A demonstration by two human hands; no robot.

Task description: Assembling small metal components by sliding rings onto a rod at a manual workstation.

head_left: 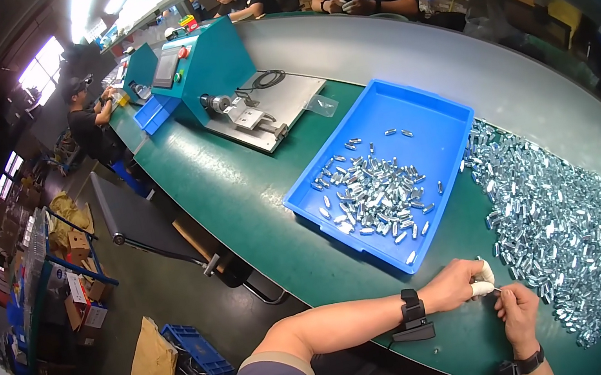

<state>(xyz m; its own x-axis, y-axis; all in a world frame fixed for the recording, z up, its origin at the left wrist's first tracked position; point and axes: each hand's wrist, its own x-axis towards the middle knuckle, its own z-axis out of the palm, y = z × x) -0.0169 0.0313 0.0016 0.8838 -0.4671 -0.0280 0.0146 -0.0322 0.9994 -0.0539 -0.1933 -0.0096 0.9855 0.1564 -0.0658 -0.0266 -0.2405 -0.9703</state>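
Observation:
My left hand [454,285] is closed in a pinch, with white covers on its thumb and a finger. Its fingertips meet those of my right hand [518,311], which is pinched too. A thin dark bit shows between them, too small to name. Both hands are above the green table, between a blue tray [420,105] and a big heap of small shiny metal parts [561,223]. Inside the tray lies a looser, smaller pile of similar short metal parts [381,194]. My right hand is nearest to the heap's left edge.
A teal machine [208,64] with a metal base plate stands farther along the green table [195,177]. A blue bin [157,114] sits beside it. A grey partition [541,103] runs behind the tray. Other people work beyond it and at the far left; a black stool [143,222] is by the table.

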